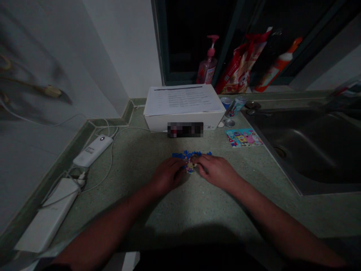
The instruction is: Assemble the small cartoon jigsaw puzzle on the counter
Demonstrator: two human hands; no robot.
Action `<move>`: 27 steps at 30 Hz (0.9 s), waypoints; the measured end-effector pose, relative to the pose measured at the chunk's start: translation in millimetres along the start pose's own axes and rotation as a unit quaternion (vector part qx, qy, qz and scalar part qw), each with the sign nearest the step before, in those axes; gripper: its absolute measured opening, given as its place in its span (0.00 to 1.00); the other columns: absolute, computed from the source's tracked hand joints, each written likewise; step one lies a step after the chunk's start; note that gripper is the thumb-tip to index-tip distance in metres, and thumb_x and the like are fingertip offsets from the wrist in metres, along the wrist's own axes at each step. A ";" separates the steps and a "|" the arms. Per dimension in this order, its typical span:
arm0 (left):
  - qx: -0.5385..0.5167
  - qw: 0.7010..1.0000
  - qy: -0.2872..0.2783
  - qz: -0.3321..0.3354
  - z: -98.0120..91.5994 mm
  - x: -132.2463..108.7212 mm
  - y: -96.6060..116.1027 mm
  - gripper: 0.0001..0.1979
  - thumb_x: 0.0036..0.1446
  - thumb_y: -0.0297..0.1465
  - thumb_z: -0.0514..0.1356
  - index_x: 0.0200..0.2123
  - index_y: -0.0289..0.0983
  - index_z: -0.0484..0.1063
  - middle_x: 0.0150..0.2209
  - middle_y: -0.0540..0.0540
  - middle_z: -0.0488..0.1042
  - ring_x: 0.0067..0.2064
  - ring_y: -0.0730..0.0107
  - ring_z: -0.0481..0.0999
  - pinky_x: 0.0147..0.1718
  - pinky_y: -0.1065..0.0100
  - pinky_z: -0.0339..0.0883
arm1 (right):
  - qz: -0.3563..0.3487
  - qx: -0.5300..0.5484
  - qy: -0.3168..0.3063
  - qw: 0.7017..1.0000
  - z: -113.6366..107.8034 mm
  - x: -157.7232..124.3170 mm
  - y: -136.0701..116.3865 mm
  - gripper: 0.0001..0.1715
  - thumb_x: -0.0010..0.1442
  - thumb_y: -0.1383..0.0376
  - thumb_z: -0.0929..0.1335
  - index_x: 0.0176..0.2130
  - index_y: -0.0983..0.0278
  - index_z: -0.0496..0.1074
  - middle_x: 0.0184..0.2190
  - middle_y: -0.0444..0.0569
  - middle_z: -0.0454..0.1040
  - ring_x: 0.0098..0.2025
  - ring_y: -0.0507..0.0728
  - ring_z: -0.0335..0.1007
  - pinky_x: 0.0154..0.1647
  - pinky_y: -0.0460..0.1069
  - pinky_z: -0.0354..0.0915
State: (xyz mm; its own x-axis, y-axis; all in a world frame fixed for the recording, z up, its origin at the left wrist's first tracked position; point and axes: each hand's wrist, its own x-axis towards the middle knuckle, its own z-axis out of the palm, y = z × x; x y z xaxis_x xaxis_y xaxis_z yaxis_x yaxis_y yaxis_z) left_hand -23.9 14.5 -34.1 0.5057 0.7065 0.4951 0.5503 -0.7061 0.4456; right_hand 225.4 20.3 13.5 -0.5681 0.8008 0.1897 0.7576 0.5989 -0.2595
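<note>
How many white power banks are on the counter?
2, both on the left of the counter: one power bank farther along, another power bank nearer the camera.

"How's the light falling around the left hand (pixel 168 175)?"

"Dimly. A soft glow is lying on the countertop (pixel 180 210), and a dark shadow is spreading nearer the body."

"And beyond the right hand (pixel 217 171)?"

"The sink (pixel 304 150) is sitting in gloom, the window (pixel 191 37) is showing black, and the wall (pixel 34 94) left of the hands is smearing and bending."
</note>
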 end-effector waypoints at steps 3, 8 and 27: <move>-0.003 1.000 -0.002 -0.009 -1.6 0.7 2.2 0.10 0.70 0.30 0.61 0.53 0.38 0.75 0.48 0.39 0.82 0.46 0.56 0.83 0.46 0.53 0.81 | 0.000 -0.010 0.048 0.999 -0.4 0.0 3.7 0.13 0.70 0.69 0.64 0.47 0.62 0.79 0.41 0.52 0.83 0.40 0.60 0.81 0.40 0.53 0.74; -0.028 0.999 0.004 -0.040 -5.6 2.2 6.9 0.13 0.68 0.31 0.64 0.54 0.39 0.75 0.50 0.38 0.82 0.50 0.53 0.82 0.50 0.51 0.79 | 0.048 0.141 0.146 0.978 5.0 2.9 4.2 0.14 0.70 0.69 0.64 0.48 0.60 0.78 0.41 0.51 0.83 0.42 0.59 0.81 0.44 0.52 0.75; -0.099 0.987 0.056 -0.114 2.3 4.8 6.3 0.05 0.68 0.29 0.63 0.46 0.40 0.79 0.40 0.44 0.83 0.42 0.62 0.83 0.42 0.62 0.77 | 0.078 0.387 0.174 0.902 39.6 7.5 -18.3 0.13 0.65 0.66 0.71 0.49 0.59 0.79 0.37 0.47 0.82 0.35 0.54 0.80 0.37 0.49 0.76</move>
State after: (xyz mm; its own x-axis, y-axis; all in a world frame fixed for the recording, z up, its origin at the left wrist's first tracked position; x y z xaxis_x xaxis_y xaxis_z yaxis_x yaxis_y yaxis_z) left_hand -16.5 13.6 -30.6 0.3009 0.8465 0.4392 0.4955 -0.5322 0.6864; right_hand 194.6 15.2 -17.9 -0.2374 0.9082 0.3447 0.2918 0.4051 -0.8665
